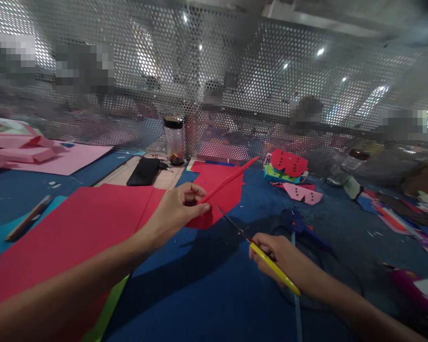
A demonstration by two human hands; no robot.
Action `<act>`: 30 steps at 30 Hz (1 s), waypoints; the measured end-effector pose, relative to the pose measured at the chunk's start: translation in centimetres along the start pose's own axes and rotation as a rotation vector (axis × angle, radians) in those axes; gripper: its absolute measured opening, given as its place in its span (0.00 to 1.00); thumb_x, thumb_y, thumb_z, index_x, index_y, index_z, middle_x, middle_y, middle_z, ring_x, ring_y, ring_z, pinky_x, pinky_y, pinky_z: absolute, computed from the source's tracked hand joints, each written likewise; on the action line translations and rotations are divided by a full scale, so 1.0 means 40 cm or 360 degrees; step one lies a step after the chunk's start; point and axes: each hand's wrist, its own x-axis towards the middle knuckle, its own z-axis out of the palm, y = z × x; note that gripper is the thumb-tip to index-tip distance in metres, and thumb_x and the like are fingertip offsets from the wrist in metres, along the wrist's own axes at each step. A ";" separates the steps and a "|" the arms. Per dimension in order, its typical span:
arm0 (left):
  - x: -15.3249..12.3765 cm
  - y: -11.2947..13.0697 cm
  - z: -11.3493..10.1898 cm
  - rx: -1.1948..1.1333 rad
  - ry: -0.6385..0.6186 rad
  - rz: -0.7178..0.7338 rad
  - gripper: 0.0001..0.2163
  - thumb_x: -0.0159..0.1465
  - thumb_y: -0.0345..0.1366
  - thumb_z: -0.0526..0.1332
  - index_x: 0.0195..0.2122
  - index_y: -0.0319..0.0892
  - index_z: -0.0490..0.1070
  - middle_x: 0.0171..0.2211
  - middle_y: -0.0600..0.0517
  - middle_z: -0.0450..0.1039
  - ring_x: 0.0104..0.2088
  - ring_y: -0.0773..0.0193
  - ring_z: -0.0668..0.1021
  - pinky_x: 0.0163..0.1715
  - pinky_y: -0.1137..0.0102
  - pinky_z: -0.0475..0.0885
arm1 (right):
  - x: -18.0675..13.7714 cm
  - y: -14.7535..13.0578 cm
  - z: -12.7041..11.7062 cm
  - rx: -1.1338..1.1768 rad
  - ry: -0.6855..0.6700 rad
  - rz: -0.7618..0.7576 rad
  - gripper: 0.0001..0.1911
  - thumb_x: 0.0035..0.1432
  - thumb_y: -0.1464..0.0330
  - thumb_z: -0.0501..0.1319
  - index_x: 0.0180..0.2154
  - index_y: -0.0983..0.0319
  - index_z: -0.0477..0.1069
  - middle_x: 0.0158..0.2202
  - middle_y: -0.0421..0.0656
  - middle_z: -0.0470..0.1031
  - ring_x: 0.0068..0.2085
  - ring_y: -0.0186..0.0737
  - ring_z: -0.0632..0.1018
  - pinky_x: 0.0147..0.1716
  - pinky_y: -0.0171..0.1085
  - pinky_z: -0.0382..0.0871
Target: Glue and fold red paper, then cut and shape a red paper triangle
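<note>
My left hand [180,206] pinches a narrow folded strip of red paper [231,179] between thumb and fingers, its far end slanting up to the right. Scissors with yellow handles [274,268] are gripped in my right hand [285,259], their blades pointing up and left. The blade tips lie close to the strip's lower edge near my left thumb; whether they touch it I cannot tell. Behind the strip, a cut red sheet [217,178] rests on the blue table [185,294]. A larger red sheet [103,213] spreads beneath my left forearm.
A black phone [143,171] and a lidded jar [173,142] stand near the perforated metal screen [242,85]. To the right are dotted paper cutouts [288,164], a blue glue gun [308,229], a magenta tool [411,287] and paper scraps [402,216]. Pink paper [75,159] lies at left.
</note>
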 end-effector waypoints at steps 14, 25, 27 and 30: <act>0.001 -0.003 -0.002 0.0070 -0.0010 0.0018 0.16 0.52 0.41 0.70 0.39 0.42 0.69 0.29 0.52 0.77 0.27 0.64 0.77 0.25 0.71 0.68 | -0.001 -0.008 0.001 -0.0042 -0.0006 0.0050 0.04 0.59 0.74 0.57 0.35 0.62 0.70 0.22 0.34 0.65 0.20 0.27 0.64 0.19 0.28 0.55; -0.003 0.010 0.002 0.0045 0.0013 -0.0040 0.17 0.51 0.41 0.71 0.38 0.42 0.70 0.27 0.54 0.76 0.26 0.65 0.76 0.25 0.73 0.66 | -0.006 -0.004 0.003 0.0034 -0.0018 0.0042 0.03 0.60 0.72 0.57 0.36 0.61 0.69 0.22 0.33 0.65 0.20 0.27 0.63 0.18 0.28 0.54; -0.004 0.012 0.002 0.0023 0.0021 -0.0063 0.17 0.51 0.40 0.71 0.38 0.42 0.70 0.27 0.55 0.76 0.26 0.67 0.75 0.25 0.74 0.65 | -0.007 -0.006 0.005 0.0044 -0.0004 0.0039 0.04 0.60 0.72 0.56 0.35 0.61 0.69 0.22 0.33 0.65 0.19 0.27 0.63 0.18 0.29 0.54; -0.007 0.016 0.002 0.0005 0.0007 -0.0082 0.17 0.52 0.40 0.71 0.38 0.42 0.69 0.28 0.56 0.76 0.26 0.68 0.75 0.25 0.74 0.65 | -0.008 -0.018 0.004 0.0043 0.0013 0.0034 0.05 0.59 0.73 0.55 0.35 0.61 0.69 0.21 0.33 0.63 0.18 0.27 0.63 0.18 0.30 0.54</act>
